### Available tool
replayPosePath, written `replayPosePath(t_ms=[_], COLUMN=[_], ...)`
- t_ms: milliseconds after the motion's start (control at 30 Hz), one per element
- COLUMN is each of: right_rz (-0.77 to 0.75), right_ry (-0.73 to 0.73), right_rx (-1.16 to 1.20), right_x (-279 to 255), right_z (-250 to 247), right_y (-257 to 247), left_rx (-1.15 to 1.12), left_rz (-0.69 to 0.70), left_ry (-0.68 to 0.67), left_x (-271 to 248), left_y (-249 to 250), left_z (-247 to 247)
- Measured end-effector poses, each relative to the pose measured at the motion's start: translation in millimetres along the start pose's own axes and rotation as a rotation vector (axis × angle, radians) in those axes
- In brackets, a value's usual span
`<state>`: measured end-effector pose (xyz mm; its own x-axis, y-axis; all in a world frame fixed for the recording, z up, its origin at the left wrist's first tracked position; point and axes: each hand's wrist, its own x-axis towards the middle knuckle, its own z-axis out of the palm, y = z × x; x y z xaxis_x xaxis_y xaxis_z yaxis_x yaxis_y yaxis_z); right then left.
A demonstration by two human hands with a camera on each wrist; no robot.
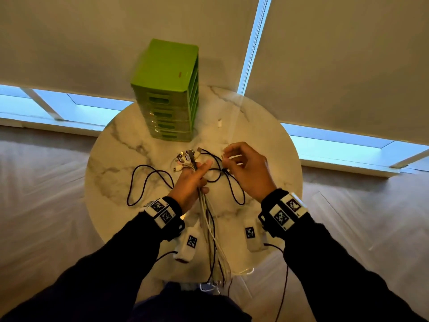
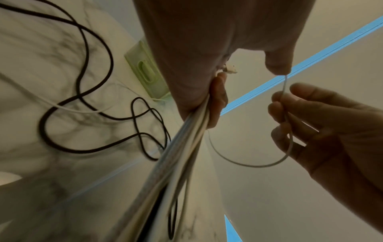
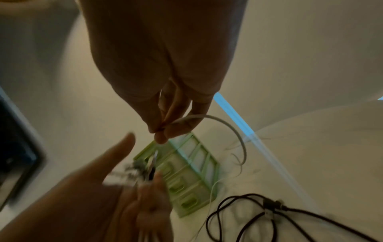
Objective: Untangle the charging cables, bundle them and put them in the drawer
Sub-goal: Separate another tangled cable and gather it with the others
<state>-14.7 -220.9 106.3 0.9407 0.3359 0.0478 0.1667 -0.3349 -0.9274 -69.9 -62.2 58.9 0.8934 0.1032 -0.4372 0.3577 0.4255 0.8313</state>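
Observation:
My left hand (image 1: 192,180) grips a bundle of white and black charging cables (image 1: 209,219) above the round marble table (image 1: 111,177); the plug ends (image 1: 188,156) fan out past its thumb and the tails hang over the table's near edge. The same bundle (image 2: 182,147) runs down from that fist in the left wrist view. My right hand (image 1: 241,168) pinches a thin white cable (image 3: 228,124) between thumb and fingers, and it curves away in a loop (image 2: 248,163). A black cable (image 1: 148,180) lies loose on the table in loops. The green drawer unit (image 1: 171,94) stands at the back, its drawers closed.
A small white adapter (image 1: 219,123) lies right of the drawer unit. Another stretch of black cable (image 3: 269,211) with a connector lies on the marble to the right. Window blinds hang behind the table, and wood floor surrounds it.

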Motion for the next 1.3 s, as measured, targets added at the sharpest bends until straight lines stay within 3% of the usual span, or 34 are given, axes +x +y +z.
replayPosePath(t_ms=[133, 300, 433, 600, 767, 900, 1000, 1133, 1200, 1300], right_rz=[-0.101, -0.116, -0.028, -0.121, 0.087, 0.159, 0.261, 0.183, 0.092, -0.089], right_ry=[-0.122, -0.162, -0.159, -0.410, -0.510, -0.651, -0.556, -0.203, -0.063, -0.075], right_rx=[-0.026, -0.044, -0.092, -0.280, -0.210, -0.474, -0.299, -0.191, -0.142, -0.124], right_x=[-28, -39, -41, -44, -54, -56, -49, -20, -5, 1], right_z=[25, 42, 49, 48, 55, 60, 61, 66, 67, 73], right_y=[-10, -11, -4, 22, 54, 69, 77, 44, 18, -20], left_rx=[0.052, 0.180, 0.253, 0.234, 0.121, -0.060, -0.059, 0.148, 0.177, 0.208], left_rz=[0.115, 0.116, 0.132, 0.232, 0.376, 0.467, 0.458, 0.468, 0.453, 0.386], left_ry=[-0.097, -0.039, 0.034, 0.034, 0.116, 0.139, 0.081, 0.089, 0.102, 0.115], left_x=[-9, -12, -16, -26, -34, -40, -45, -46, -42, -38], left_y=[15, 12, 18, 37, 79, 118, 138, 125, 112, 93], left_z=[4, -8, -9, -19, -31, -48, -61, -64, -58, -49])
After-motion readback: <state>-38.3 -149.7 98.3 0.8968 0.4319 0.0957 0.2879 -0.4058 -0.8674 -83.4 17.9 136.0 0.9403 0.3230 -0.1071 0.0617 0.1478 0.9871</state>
